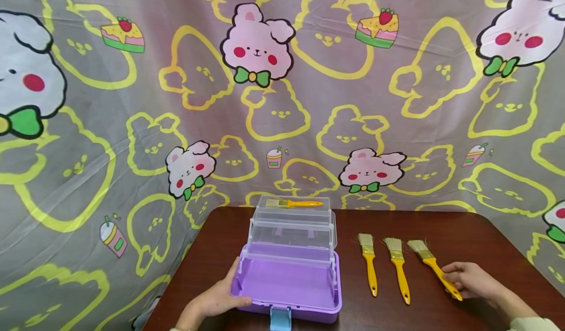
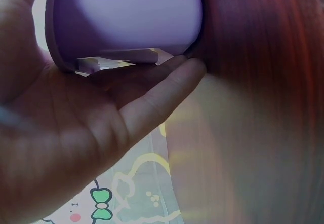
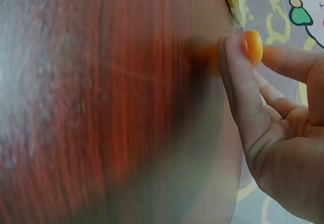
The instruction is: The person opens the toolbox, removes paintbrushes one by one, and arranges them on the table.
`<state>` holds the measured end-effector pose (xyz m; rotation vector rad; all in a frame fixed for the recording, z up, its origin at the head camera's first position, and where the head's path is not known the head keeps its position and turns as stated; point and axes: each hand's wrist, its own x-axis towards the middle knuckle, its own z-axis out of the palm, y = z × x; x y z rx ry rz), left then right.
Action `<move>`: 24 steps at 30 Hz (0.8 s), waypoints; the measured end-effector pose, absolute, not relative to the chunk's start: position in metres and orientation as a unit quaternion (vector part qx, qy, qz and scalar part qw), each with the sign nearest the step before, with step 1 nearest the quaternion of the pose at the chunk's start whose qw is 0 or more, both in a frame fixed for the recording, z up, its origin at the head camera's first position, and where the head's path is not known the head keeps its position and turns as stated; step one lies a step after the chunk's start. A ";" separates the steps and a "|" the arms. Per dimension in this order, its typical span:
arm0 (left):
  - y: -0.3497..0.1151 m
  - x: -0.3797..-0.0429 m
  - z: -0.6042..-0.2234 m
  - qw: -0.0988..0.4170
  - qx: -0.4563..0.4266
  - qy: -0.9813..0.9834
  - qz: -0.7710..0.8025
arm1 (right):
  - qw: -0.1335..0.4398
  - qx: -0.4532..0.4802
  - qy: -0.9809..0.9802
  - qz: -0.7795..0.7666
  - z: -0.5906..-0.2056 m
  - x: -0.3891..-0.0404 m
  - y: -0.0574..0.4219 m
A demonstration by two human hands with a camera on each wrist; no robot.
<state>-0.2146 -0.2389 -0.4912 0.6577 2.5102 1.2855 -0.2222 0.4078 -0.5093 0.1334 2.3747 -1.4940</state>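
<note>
A purple storage box (image 1: 287,282) stands with its clear stepped trays (image 1: 289,235) raised at the back. My left hand (image 1: 218,292) holds its front left corner, thumb at the front and fingers along the side, as the left wrist view also shows against the purple wall (image 2: 126,21). At the right, my right hand (image 1: 474,282) pinches the yellow handle of a paintbrush (image 1: 434,267) whose pale bristles point away. In the right wrist view, thumb and finger meet on that yellow handle (image 3: 254,48). To its left lie a middle paintbrush (image 1: 399,272) and a left paintbrush (image 1: 368,267).
Another yellow-handled paintbrush (image 1: 304,203) lies across the topmost clear tray. A light blue latch (image 1: 280,318) hangs from the box's front. The dark brown table (image 1: 203,247) ends at a patterned cloth (image 1: 300,100) hanging behind and at the left.
</note>
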 end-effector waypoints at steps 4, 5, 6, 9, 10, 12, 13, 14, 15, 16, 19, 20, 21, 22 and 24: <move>-0.239 -0.215 -0.492 0.117 0.231 0.861 0.438 | 0.171 0.057 0.833 -0.522 -0.511 -0.225 0.400; -0.239 -0.215 -0.493 0.116 0.232 0.860 0.439 | 0.175 0.058 0.833 -0.522 -0.512 -0.225 0.398; -0.239 -0.215 -0.493 0.114 0.233 0.861 0.437 | 0.180 0.054 0.831 -0.523 -0.512 -0.225 0.397; -0.239 -0.215 -0.493 0.114 0.234 0.859 0.441 | 0.193 0.048 0.824 -0.530 -0.514 -0.225 0.392; -0.239 -0.215 -0.492 0.115 0.233 0.858 0.444 | 0.196 0.045 0.822 -0.533 -0.514 -0.225 0.391; -0.239 -0.215 -0.491 0.118 0.232 0.856 0.448 | 0.199 0.043 0.819 -0.537 -0.513 -0.225 0.389; -0.239 -0.215 -0.491 0.119 0.231 0.855 0.449 | 0.200 0.040 0.817 -0.539 -0.513 -0.225 0.388; -0.239 -0.215 -0.491 0.121 0.230 0.855 0.449 | 0.201 0.036 0.817 -0.539 -0.513 -0.224 0.388; -0.238 -0.215 -0.491 0.122 0.229 0.855 0.450 | 0.201 0.037 0.817 -0.539 -0.513 -0.224 0.387; -0.238 -0.215 -0.491 0.123 0.228 0.855 0.450 | 0.198 0.037 0.819 -0.537 -0.513 -0.223 0.386; -0.239 -0.215 -0.492 0.123 0.225 0.856 0.448 | 0.187 0.035 0.827 -0.529 -0.513 -0.221 0.383; -0.239 -0.215 -0.492 0.123 0.226 0.856 0.448 | 0.181 0.037 0.831 -0.524 -0.513 -0.221 0.382; -0.239 -0.215 -0.492 0.122 0.226 0.856 0.448 | 0.177 0.041 0.834 -0.521 -0.513 -0.220 0.382; -0.239 -0.215 -0.492 0.122 0.227 0.856 0.448 | 0.173 0.043 0.837 -0.517 -0.513 -0.220 0.381; -0.239 -0.216 -0.492 0.123 0.230 0.855 0.448 | 0.169 0.048 0.843 -0.509 -0.513 -0.220 0.380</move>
